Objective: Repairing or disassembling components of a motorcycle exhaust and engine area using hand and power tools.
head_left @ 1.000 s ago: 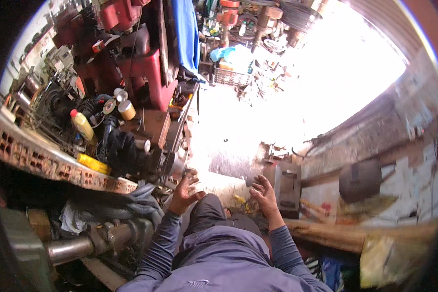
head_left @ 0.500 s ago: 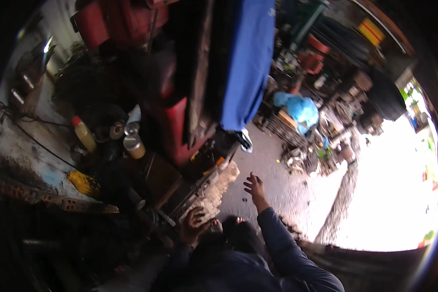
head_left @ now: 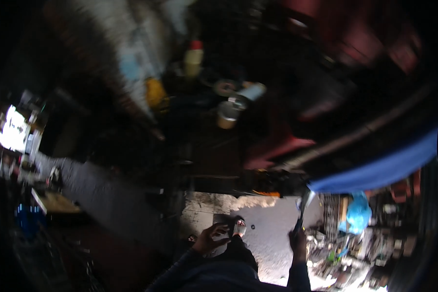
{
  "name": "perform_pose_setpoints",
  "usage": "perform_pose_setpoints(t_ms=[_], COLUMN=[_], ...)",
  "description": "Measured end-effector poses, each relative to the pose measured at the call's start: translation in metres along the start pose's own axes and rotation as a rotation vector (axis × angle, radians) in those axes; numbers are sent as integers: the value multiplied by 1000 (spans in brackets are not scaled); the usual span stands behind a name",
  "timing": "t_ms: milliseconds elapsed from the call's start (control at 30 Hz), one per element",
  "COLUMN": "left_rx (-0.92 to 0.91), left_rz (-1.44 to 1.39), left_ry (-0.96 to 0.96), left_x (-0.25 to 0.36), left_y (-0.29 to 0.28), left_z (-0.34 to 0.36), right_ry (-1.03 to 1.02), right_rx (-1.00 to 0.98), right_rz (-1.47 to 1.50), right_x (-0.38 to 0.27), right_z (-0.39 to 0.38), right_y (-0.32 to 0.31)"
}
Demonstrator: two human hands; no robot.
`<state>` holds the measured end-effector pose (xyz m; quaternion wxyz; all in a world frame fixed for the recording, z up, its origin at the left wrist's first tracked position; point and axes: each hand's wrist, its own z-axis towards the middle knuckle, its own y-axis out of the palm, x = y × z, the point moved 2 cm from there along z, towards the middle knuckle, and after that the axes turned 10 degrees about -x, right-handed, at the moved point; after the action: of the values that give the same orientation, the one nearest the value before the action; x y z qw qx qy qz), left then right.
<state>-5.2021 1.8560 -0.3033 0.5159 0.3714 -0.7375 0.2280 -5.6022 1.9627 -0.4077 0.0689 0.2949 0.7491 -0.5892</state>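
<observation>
floor (head_left: 272,224) unevenly lit: poor visibility could make right hand (head_left: 298,239) snag blue cloth (head_left: 382,173). left hand (head_left: 213,238) grip wide; right grip cannot be told.

Desk (head_left: 214,165) ahead of left hand (head_left: 213,238) and right hand (head_left: 298,242). Can (head_left: 227,118) beyond desk's near edge; bottle (head_left: 193,63) farther back, left of can. Floor (head_left: 275,226) between hands. Cloth (head_left: 379,165) ahead and right of right hand; bag (head_left: 358,214) farther right, nearer than cloth.
</observation>
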Motion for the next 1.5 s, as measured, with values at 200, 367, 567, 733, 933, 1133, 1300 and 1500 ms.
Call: perform_pose_setpoints(t_ms=[200, 367, 567, 733, 933, 1133, 1300, 1500], left_rx=[222, 547, 1020, 1254, 1322, 1483, 1525, 1654], left_rz=[-229, -530, -596, -476, -577, -608, -573, -590], left_ry=[121, 362, 557, 536, 481, 461, 410, 473], left_x=[-9, -17, -42, -1, -18, -37, -29, -67], left_y=[-75, -189, -351, -472, -606, -803, -955, -1168], left_z=[-84, -207, -382, -517, -604, -668, -742, -838], right_ry=[-140, -707, -1079, -822, -675, -929, -843, -998], right_rx=[-1240, -1294, -1145, -1326, -1276, -1139, -1253, -1138], right_rz=[1527, 758, 637, 850, 637, 500, 633, 423], right_x=[-245, -556, -868, -1024, -1164, -1320, -1518, -1739], right_z=[-50, -31, -115, -173, -187, -149, -157, -133], right_y=[44, 92, 217, 283, 366, 472, 518, 638])
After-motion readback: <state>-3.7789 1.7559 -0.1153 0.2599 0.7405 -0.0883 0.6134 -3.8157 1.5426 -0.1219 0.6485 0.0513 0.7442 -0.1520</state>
